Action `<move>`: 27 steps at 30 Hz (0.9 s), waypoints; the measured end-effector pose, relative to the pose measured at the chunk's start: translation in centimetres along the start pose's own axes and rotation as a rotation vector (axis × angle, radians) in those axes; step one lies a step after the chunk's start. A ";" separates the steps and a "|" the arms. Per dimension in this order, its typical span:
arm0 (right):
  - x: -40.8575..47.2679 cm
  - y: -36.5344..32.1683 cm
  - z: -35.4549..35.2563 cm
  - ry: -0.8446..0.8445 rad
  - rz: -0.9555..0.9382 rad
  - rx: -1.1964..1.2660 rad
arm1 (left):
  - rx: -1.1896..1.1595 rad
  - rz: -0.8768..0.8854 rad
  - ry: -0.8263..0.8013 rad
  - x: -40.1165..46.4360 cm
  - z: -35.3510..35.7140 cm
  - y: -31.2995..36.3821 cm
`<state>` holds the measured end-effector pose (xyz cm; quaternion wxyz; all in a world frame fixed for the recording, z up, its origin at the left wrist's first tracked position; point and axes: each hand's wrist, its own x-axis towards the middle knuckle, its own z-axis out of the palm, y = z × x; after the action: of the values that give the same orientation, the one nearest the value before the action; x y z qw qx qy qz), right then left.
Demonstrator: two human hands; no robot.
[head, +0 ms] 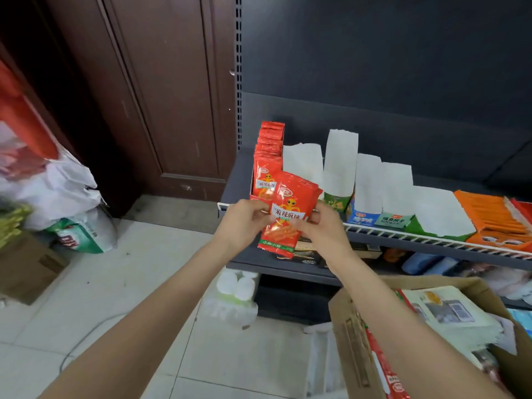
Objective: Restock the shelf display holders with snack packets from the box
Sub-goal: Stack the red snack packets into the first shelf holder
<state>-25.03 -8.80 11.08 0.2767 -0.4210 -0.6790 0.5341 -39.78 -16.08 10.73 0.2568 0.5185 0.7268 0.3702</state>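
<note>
Red snack packet [289,214]: white band printed 麻辣麻辣, orange figure above, green strip at the bottom edge. Held upright just in front of the shelf [431,240] rail. Left hand [244,223]: arm extended forward, fingers curled on the packet's left edge. Right hand [322,226]: arm extended, thumb and fingers pinching the right edge. Leftmost display holder [266,168]: row of matching red packets, directly behind. Neighbouring white holders [341,162]; one label reads 浪鱼棒子, uncertain. Cardboard box [354,335]: lower right, packets inside
</note>
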 end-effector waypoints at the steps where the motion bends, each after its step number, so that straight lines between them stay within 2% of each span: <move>1: 0.6 -0.3 0.6 -0.001 -0.024 -0.021 | 0.017 0.008 0.009 0.6 -0.6 -0.3; 6: 5.0 -1.0 2.1 0.008 -0.152 -0.125 | 0.058 0.070 0.080 4.6 -3.0 -1.1; 11: 9.9 -0.6 3.1 0.094 -0.187 -0.201 | 0.123 0.078 0.108 9.7 -3.9 -2.1; 16: 13.9 0.8 4.1 0.106 -0.160 -0.179 | 0.154 0.060 0.126 13.5 -3.7 -3.9; 22: 15.9 2.3 5.0 0.097 -0.099 -0.231 | 0.152 0.043 0.026 15.9 -3.5 -5.7; 27: 16.8 2.9 5.5 0.060 -0.081 -0.506 | 0.144 -0.027 -0.122 17.0 -3.8 -7.3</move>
<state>-37.06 3.31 5.51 0.2036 -0.4649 -0.7989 0.3229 -52.43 -2.45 7.33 0.2675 0.5473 0.7414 0.2814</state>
